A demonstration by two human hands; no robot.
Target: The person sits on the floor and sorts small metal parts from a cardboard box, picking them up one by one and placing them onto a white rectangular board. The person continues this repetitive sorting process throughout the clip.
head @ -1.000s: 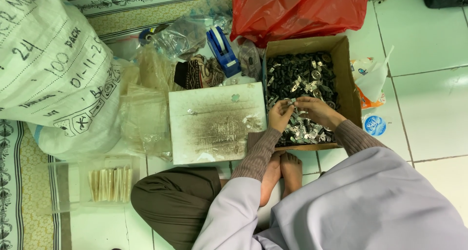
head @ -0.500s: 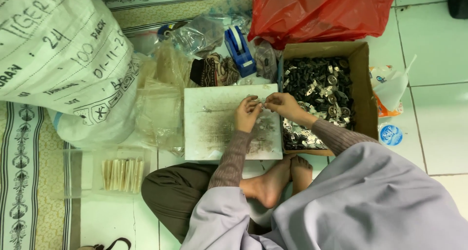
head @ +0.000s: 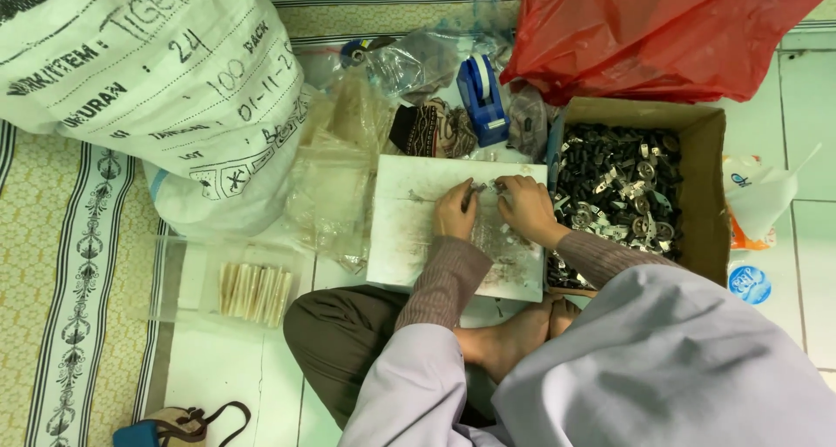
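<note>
Far out to the left of the hands sits a big white woven sack point(head: 148, 90), and nearer in, a clear flat pack of pale sticks point(head: 254, 292) lies on the floor, both parked out of the working zone. Just left of the left hand point(head: 455, 212), crumpled clear plastic bags point(head: 335, 172) wait within easy reach.

Now the centre: both hands meet over a white board point(head: 409, 238), scuffed and greyed, which looks to serve as a firm, flat work surface on the floor. The left hand pinches a small metal part point(head: 480, 188), silvery and thin, its shape too small to make out; the right hand point(head: 526, 208) curls in beside it, fingertips closing on the same piece.

Beyond the hands stands a blue tape dispenser point(head: 484, 98). Immediately right of the right hand, an open cardboard box point(head: 710, 194) holds a heap of dark and shiny metal pieces point(head: 623, 190), seemingly placed close for short grabs. A red plastic bag point(head: 662, 29) looms behind.
</note>
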